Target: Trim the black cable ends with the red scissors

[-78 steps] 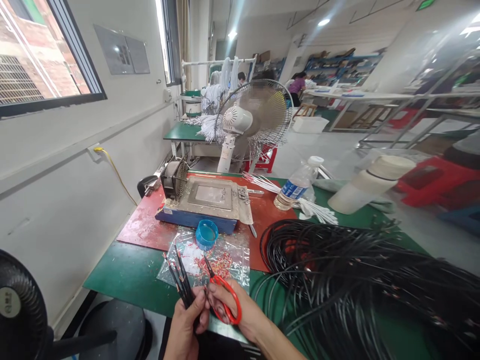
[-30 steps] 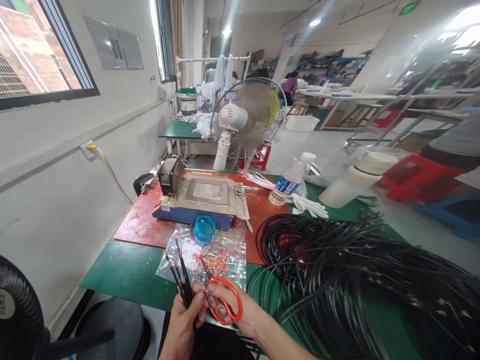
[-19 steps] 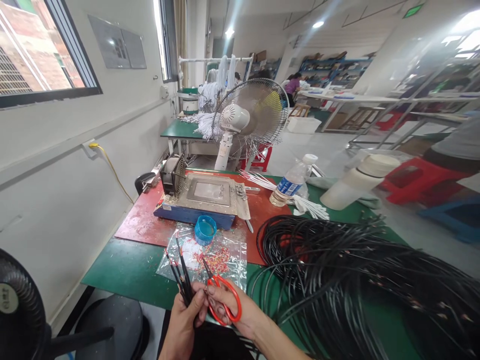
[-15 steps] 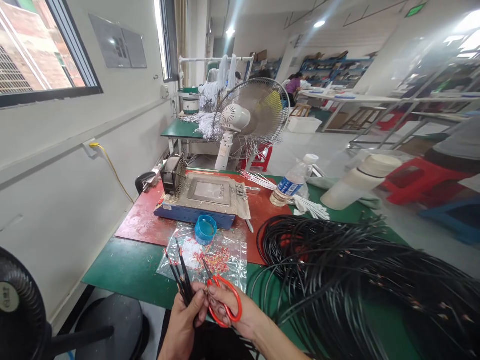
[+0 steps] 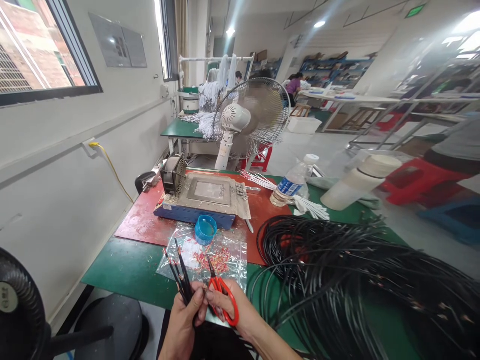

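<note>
Two hands (image 5: 183, 315) (image 5: 243, 306), one pair of scissors (image 5: 217, 284)

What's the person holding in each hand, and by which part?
The left hand grips several black cables below their reddish ends; the right hand holds red-handled scissors by the handles. Anything pinched between the hands is unclear.

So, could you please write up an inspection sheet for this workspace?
Surface: green table, partly covered by a red mat.
Job's things: black wires and red-handled scissors.
Clutter: red and yellow scraps on a clear bag, near a blue cup.
Hands: left hand grips the wires; right hand holds the scissors.
Cables: black cable pile on the table's right; yellow cord by the wall.
Surroundings: white fan behind the table; red stool to the right.
</note>
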The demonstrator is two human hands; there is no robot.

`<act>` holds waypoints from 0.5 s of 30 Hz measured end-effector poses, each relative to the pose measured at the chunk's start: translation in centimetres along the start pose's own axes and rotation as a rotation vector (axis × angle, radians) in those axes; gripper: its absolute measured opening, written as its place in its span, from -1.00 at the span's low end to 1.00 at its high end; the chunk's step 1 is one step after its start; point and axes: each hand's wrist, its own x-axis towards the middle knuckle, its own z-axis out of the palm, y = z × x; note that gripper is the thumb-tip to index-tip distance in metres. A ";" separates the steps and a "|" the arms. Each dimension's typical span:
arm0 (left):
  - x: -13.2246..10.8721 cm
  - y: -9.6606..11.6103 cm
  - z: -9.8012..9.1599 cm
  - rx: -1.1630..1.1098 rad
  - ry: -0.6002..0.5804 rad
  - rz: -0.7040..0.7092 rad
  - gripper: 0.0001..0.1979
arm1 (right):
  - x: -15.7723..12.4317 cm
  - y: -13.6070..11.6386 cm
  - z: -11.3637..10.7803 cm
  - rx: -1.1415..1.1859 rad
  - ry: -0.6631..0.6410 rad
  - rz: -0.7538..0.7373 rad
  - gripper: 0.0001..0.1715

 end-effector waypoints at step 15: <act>-0.1 0.9 0.1 -0.409 0.058 -0.273 -0.78 | -0.7 -0.7 -0.6 -1.118 0.219 -1.009 -0.81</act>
